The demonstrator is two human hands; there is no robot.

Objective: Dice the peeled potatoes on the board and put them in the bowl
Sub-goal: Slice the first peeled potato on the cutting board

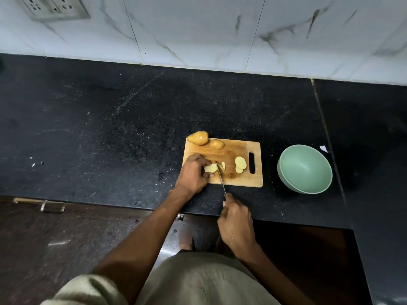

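A wooden cutting board (233, 179) lies on the black counter. My left hand (193, 172) grips a pale potato piece (210, 168) on the board's left side. My right hand (236, 223) holds a knife (221, 178) by its handle, with the blade set against the right end of that piece. A thin cut strip (223, 165) lies just right of the blade. Several round potato slices (240, 165) sit near the board's handle slot. Two whole potatoes (198, 138) (217, 144) rest at the board's far left corner. A green bowl (305, 168), with nothing in it, stands to the right of the board.
The black granite counter (110, 133) runs wide to the left. A white marble-tiled wall (198, 29) with a socket plate (54, 7) backs it. A seam (326, 133) crosses the counter right of the bowl. The counter's front edge is just below the board.
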